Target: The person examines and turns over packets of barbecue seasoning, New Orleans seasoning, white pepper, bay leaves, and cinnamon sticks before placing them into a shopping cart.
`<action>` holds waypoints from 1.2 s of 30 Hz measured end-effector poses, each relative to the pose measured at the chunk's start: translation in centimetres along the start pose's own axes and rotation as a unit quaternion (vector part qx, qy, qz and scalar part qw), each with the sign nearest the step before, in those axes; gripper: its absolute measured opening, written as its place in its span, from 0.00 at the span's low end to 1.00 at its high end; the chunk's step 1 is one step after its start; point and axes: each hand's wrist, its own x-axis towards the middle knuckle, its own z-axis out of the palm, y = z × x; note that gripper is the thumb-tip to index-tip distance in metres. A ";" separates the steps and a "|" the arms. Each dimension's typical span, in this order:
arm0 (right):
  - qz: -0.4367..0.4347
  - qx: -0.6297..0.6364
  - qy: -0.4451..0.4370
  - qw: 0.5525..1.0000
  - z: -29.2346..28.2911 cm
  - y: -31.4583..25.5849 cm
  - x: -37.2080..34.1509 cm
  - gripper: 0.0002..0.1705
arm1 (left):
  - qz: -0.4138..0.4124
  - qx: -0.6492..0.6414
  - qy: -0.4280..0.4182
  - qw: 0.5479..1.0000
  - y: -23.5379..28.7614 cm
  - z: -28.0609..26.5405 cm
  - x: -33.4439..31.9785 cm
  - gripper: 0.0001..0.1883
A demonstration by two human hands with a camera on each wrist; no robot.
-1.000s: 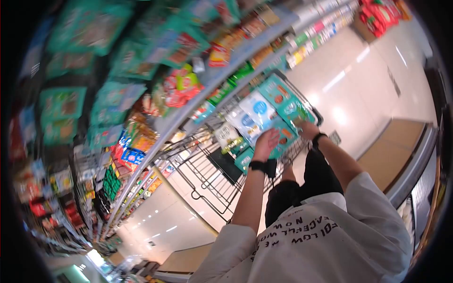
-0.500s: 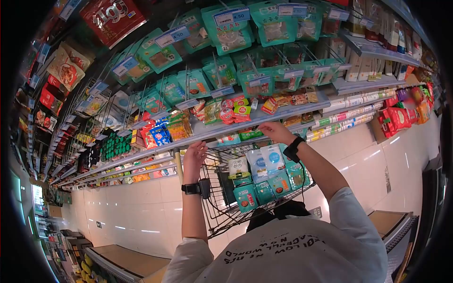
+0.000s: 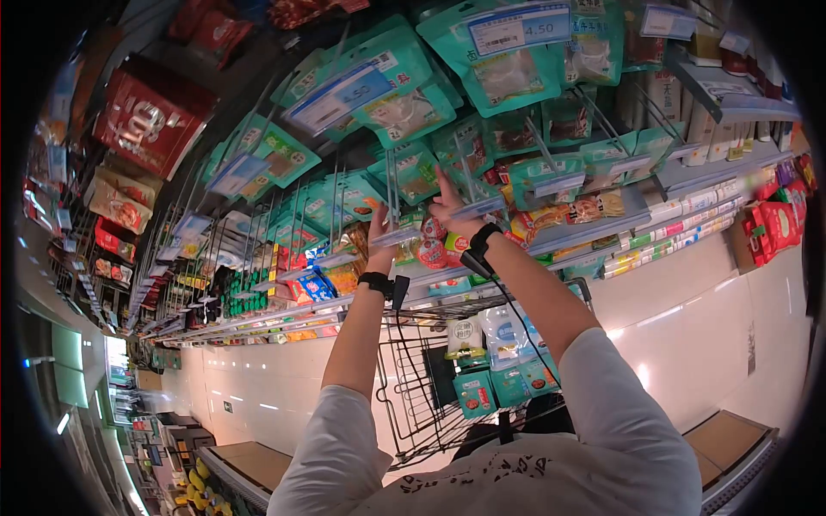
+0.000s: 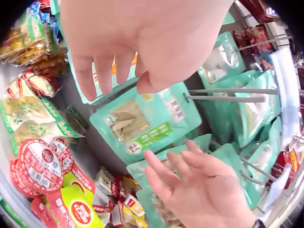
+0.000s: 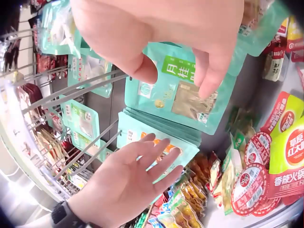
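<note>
A teal pouch of bay leaves [image 4: 142, 118] hangs from a metal hook at the back of the shelf, its clear window showing dry leaves. My left hand [image 3: 379, 236] reaches in at the pouch's left side, fingers extended. From the other side comes my right hand [image 3: 454, 206], palm turned inward. In the left wrist view, right fingertips [image 4: 151, 159] lie right at the pouch's lower edge. The right wrist view shows my right thumb [image 5: 146, 71] and fingers spread over the pouch's face, not closed round it. Neighbouring teal pouches [image 5: 156, 137] hang close to my left hand.
Below the hooks, red-lidded tubs [image 4: 42, 166] and snack packs crowd the shelf. Price-tag hooks [image 3: 340, 95] jut out above the hands. A wire shopping cart [image 3: 413, 378] holding several teal and white packs [image 3: 503, 335] stands below the forearms.
Both hands have gone from over the cart, up past the shelf edge, to the hanging pouches. The head view has swung and moved closer to the shelf.
</note>
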 end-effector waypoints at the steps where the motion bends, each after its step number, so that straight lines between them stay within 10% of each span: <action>1: -0.072 -0.008 0.032 0.997 0.1 0.7 0.8 0.49 | 0.000 0.004 -0.006 1.000 0.9 0.3 0.1 0.28; 8: -0.013 -0.052 0.135 0.989 0.0 4.3 3.9 0.49 | -0.166 -0.061 0.010 0.984 3.8 1.2 4.0 0.31; 12: -0.040 -0.096 0.143 0.984 -0.2 5.4 4.3 0.45 | -0.205 0.001 -0.046 0.978 4.9 2.4 4.9 0.16; 16: -0.015 -0.108 0.135 0.985 -0.1 2.9 2.1 0.38 | -0.091 0.121 -0.022 0.988 5.1 2.3 3.1 0.14; 19: 0.037 -0.124 0.102 0.986 0.4 1.3 -0.4 0.27 | -0.084 -0.106 0.022 0.990 5.7 2.2 -0.2 0.09; 24: 0.082 -0.063 0.068 0.992 1.2 -4.8 -8.4 0.21 | -0.091 -0.048 0.039 0.994 8.2 -0.2 -7.3 0.13; 28: 0.173 0.120 -0.020 0.977 1.3 -10.5 -17.1 0.20 | -0.157 -0.160 -0.049 0.973 12.0 0.1 -15.8 0.14; 36: 0.305 0.072 -0.116 0.943 -1.8 -15.8 -33.8 0.20 | -0.258 -0.209 -0.188 0.924 15.4 -0.4 -31.6 0.15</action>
